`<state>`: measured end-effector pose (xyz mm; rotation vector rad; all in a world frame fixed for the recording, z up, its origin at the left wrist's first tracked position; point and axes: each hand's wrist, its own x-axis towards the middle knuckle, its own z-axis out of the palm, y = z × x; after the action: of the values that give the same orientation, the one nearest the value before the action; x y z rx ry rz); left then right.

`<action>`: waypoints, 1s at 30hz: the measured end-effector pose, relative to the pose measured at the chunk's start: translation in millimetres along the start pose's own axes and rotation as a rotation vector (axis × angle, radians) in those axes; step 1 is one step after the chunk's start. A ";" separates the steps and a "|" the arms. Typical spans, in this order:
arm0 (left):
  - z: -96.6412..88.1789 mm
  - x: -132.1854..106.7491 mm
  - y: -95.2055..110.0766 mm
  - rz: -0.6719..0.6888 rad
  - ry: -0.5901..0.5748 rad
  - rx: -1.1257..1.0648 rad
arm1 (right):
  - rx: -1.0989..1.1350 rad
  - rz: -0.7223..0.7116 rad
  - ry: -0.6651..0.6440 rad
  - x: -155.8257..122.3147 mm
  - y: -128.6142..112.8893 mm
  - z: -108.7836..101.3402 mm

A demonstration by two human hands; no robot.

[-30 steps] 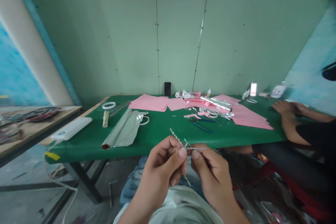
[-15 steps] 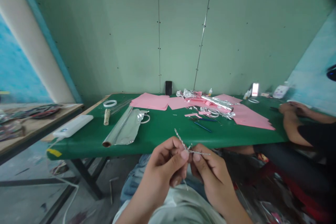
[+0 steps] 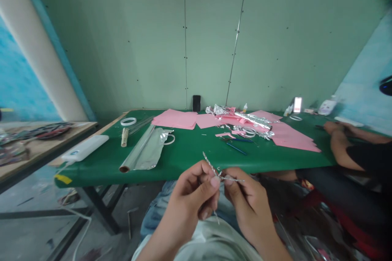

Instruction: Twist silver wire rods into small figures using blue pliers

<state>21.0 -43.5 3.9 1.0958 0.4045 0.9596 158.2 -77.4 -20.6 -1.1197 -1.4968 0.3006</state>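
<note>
- As the left hand (image 3: 191,200) and right hand (image 3: 248,206) hold it up just past the near edge of the green desk (image 3: 190,151), a twisted foil stem (image 3: 212,168) with a short branch sits between them.
- The left fingers (image 3: 215,182) and right fingers (image 3: 229,179) are pinched together, clamped on the stem.
- Pink paper sheets (image 3: 176,119) lie along the desk's far edge, a foil roll (image 3: 141,151) near its left edge.
- A co-worker's hand (image 3: 332,127) rests at the right edge.
</note>
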 end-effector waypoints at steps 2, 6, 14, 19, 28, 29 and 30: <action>0.0 0.0 0.6 0.003 0.005 0.001 | -0.028 -0.046 -0.012 -0.9 -0.1 -0.4; 0.1 0.6 1.7 0.004 0.026 0.007 | -0.082 -0.100 -0.013 -2.4 -1.5 -0.2; 1.4 -1.1 -2.9 0.068 0.051 -0.083 | -0.076 -0.117 -0.018 -4.6 3.0 6.3; 2.3 -0.5 -3.3 0.095 0.077 -0.133 | -0.163 -0.188 0.001 -6.3 2.7 6.1; 4.4 -0.5 -1.5 0.160 0.085 -0.047 | -0.060 -0.002 0.046 -3.7 0.8 5.9; 4.6 -0.2 -1.7 0.159 0.089 -0.047 | -0.034 0.023 0.051 -2.9 0.2 6.3; 4.9 0.1 -1.9 0.158 0.099 -0.046 | -0.009 0.037 0.054 -2.3 -0.6 6.9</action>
<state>25.3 -46.4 4.4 1.0523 0.3786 1.1606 151.6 -76.7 -23.5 -1.1546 -1.4328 0.2872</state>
